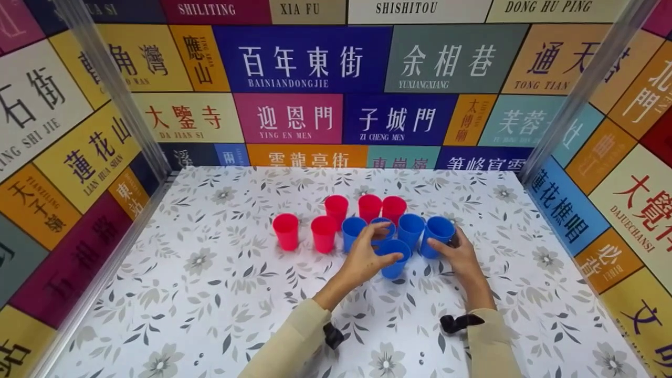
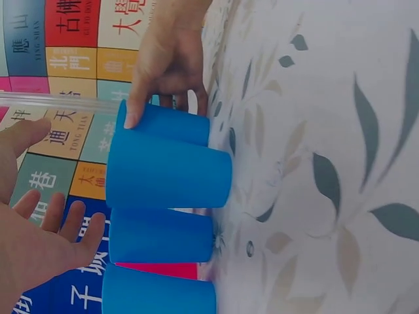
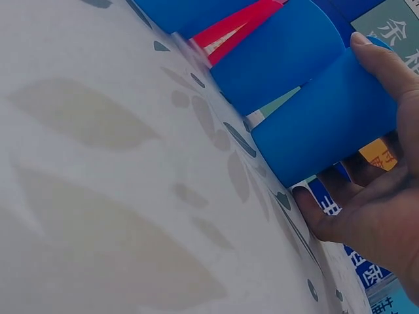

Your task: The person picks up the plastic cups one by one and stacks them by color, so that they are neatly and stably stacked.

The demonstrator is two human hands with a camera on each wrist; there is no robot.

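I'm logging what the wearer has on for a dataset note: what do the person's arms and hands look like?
Both arms wear plain beige sleeves, with no marking that I can make out. A small black device sits at each cuff, on the inner side. The left hand and right hand are ungloved. No cables show.

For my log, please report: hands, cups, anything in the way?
Right hand grips rightmost blue cup. Left hand holds nothing. Blue cups upright; red cups stand behind and leftward.
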